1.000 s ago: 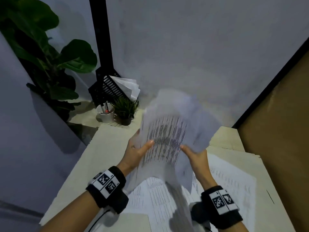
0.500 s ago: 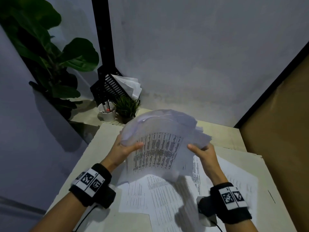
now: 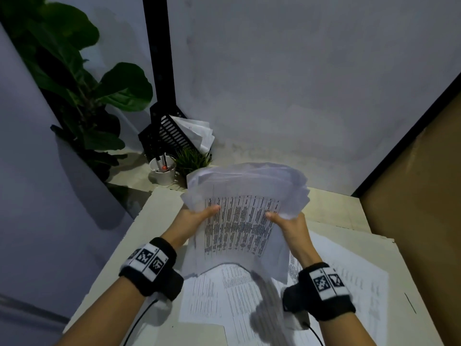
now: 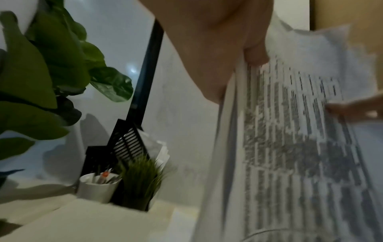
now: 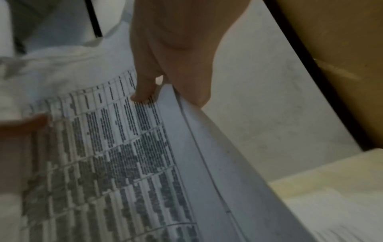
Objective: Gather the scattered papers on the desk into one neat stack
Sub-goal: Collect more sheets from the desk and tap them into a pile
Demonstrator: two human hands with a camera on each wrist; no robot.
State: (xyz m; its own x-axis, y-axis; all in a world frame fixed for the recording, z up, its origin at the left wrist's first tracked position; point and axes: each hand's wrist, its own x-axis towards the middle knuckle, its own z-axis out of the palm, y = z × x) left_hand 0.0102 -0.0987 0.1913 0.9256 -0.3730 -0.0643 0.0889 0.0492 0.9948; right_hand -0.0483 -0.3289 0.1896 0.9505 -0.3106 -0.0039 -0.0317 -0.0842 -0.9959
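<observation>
Below on the desk (image 3: 154,245) lie loose sheets (image 3: 224,293), directly under the upright sheaf (image 3: 239,221) that left hand (image 3: 192,221) and right hand (image 3: 291,227) clamp by opposite side edges.

held sheaf (image 3: 240,221): white printed sheets, edges uneven, upright and bowed, raised above the tabletop (image 3: 159,221)
loose papers (image 3: 349,278): printed sheets lying flat, overlapping, beneath the sheaf

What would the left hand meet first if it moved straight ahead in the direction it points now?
Probably the small grass plant, with the white pen cup just beside it. The left hand, gripping the paper bundle, points toward that back corner. The bundle's top would likely arrive first; depth is unclear.
</observation>
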